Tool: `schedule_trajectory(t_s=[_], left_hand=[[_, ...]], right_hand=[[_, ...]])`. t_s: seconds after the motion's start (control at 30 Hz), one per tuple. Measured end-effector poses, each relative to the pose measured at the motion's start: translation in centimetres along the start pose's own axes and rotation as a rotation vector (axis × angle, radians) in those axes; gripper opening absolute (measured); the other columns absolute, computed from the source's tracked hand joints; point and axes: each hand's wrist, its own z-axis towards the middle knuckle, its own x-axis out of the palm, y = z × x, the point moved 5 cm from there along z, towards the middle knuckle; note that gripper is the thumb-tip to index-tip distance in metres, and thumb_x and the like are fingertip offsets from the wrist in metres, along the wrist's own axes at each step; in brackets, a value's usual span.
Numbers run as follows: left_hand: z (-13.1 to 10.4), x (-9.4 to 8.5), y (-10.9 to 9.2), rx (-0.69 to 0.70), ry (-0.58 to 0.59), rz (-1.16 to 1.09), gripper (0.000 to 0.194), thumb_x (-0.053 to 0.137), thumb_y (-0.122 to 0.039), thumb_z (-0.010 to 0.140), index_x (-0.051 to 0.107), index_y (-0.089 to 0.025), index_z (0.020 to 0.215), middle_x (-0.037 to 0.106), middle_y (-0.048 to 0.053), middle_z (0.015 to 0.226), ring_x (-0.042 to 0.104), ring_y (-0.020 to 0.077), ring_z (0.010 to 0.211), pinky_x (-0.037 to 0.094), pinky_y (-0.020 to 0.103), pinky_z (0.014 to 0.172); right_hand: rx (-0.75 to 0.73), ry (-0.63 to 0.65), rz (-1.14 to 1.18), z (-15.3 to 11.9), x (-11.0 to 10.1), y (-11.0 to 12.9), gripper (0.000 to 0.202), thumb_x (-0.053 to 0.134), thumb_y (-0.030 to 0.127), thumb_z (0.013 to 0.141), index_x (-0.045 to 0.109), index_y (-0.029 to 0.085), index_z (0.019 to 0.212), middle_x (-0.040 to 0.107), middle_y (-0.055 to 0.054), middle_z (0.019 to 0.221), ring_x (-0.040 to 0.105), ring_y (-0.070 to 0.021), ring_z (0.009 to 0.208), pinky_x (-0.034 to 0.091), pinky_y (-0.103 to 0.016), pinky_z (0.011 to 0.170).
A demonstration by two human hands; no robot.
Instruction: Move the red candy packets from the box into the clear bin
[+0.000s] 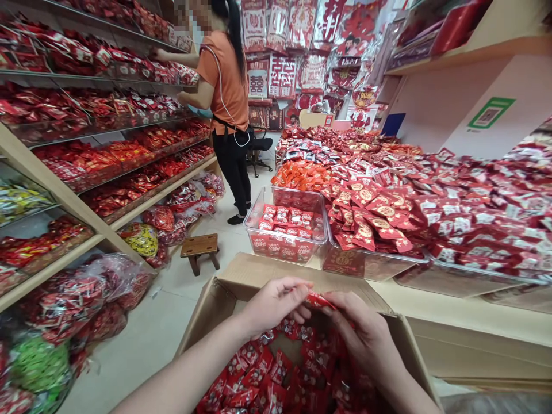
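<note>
Above an open cardboard box [202, 310], my left hand [276, 302] and my right hand [356, 316] hold a small red packet [317, 299] between them. The fingers of both hands pinch its ends. Many small red wrapped packets [259, 368] lie loose inside the box below my hands. Just beyond the box stands a clear plastic bin [284, 248] with red packets standing in rows. To its right, another clear bin holds a heap of red packets with gold print [379, 215].
A person in an orange top [228, 80] stands by the left shelves [138, 221], which hold red packets. A wooden stool [199, 246] and filled plastic bags [81, 293] are on the floor. More heaped bins [474, 276] line the right.
</note>
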Motion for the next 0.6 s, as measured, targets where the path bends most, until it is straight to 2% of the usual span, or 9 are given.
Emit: schedule_trajectory(t_s=[0.07, 0.13, 0.27, 0.4, 0.47, 0.5, 0.57, 0.6], left_hand=[[-0.1, 0.4, 0.1, 0.022, 0.039, 0.171, 0.045, 0.058, -0.041, 0.072, 0.054, -0.017, 0.109, 0.061, 0.0, 0.058, 0.055, 0.0085, 0.048, 0.042, 0.017, 0.045], [-0.1, 0.6, 0.2, 0.008, 0.029, 0.231, 0.042, 0.055, -0.043, 0.073, 0.056, -0.017, 0.106, 0.057, -0.002, 0.051, 0.051, 0.0072, 0.039, 0.036, 0.014, 0.037], [-0.1, 0.9, 0.1, -0.018, -0.029, 0.073, 0.039, 0.053, -0.045, 0.074, 0.059, -0.016, 0.099, 0.061, 0.002, 0.067, 0.056, 0.0076, 0.042, 0.034, 0.012, 0.033], [-0.2, 1.2, -0.1, 0.006, -0.04, -0.052, 0.037, 0.055, -0.043, 0.073, 0.06, -0.015, 0.097, 0.061, 0.003, 0.07, 0.058, 0.0069, 0.044, 0.031, 0.01, 0.032], [-0.2, 1.3, 0.1, -0.002, -0.073, -0.145, 0.035, 0.055, -0.043, 0.073, 0.06, -0.016, 0.095, 0.061, 0.002, 0.071, 0.058, 0.0066, 0.046, 0.031, 0.01, 0.033], [-0.2, 1.2, 0.2, -0.011, -0.102, -0.2, 0.033, 0.055, -0.042, 0.073, 0.06, -0.017, 0.094, 0.061, 0.002, 0.073, 0.059, 0.0065, 0.048, 0.032, 0.01, 0.034], [-0.3, 1.2, 0.5, -0.027, -0.165, -0.303, 0.03, 0.056, -0.041, 0.073, 0.06, -0.018, 0.092, 0.061, 0.002, 0.078, 0.06, 0.0065, 0.052, 0.035, 0.01, 0.039], [-0.3, 1.2, 0.6, -0.029, -0.181, -0.339, 0.029, 0.056, -0.04, 0.074, 0.06, -0.017, 0.091, 0.061, 0.002, 0.079, 0.06, 0.0065, 0.055, 0.036, 0.011, 0.041]], right_hand=[[0.087, 0.002, 0.031, 0.0, 0.1, -0.5, 0.015, 0.05, 0.023, 0.079, 0.058, 0.024, 0.091, 0.062, -0.003, 0.082, 0.058, -0.016, 0.076, 0.047, -0.027, 0.068], [0.214, -0.05, 0.184, 0.1, 0.2, -1.0, 0.016, 0.052, 0.028, 0.078, 0.055, 0.022, 0.092, 0.062, -0.004, 0.082, 0.058, -0.0163, 0.075, 0.047, -0.028, 0.067], [0.428, -0.181, 0.571, 0.7, 0.3, -1.9, 0.03, 0.06, 0.033, 0.072, 0.045, 0.02, 0.095, 0.063, -0.003, 0.075, 0.058, -0.0136, 0.063, 0.048, -0.024, 0.056], [0.496, -0.218, 0.665, 1.6, 0.4, -1.9, 0.028, 0.062, 0.033, 0.07, 0.045, 0.019, 0.086, 0.057, 0.003, 0.06, 0.049, -0.0076, 0.045, 0.042, -0.019, 0.043], [0.442, -0.287, 0.554, 1.8, 0.1, -1.5, 0.024, 0.059, 0.033, 0.073, 0.045, 0.019, 0.087, 0.056, 0.002, 0.063, 0.051, -0.009, 0.048, 0.044, -0.021, 0.046], [0.367, -0.33, 0.425, 1.8, -0.2, -1.0, 0.021, 0.057, 0.032, 0.074, 0.047, 0.019, 0.088, 0.057, -0.001, 0.069, 0.053, -0.0108, 0.055, 0.046, -0.024, 0.049], [0.125, -0.377, 0.082, 1.6, -0.5, 0.6, 0.017, 0.055, 0.027, 0.076, 0.051, 0.019, 0.09, 0.056, -0.006, 0.087, 0.056, -0.0157, 0.074, 0.049, -0.03, 0.061], [-0.01, -0.348, -0.088, 1.5, -0.2, 1.6, 0.017, 0.055, 0.024, 0.076, 0.053, 0.019, 0.092, 0.054, -0.009, 0.095, 0.054, -0.0181, 0.084, 0.049, -0.032, 0.067]])
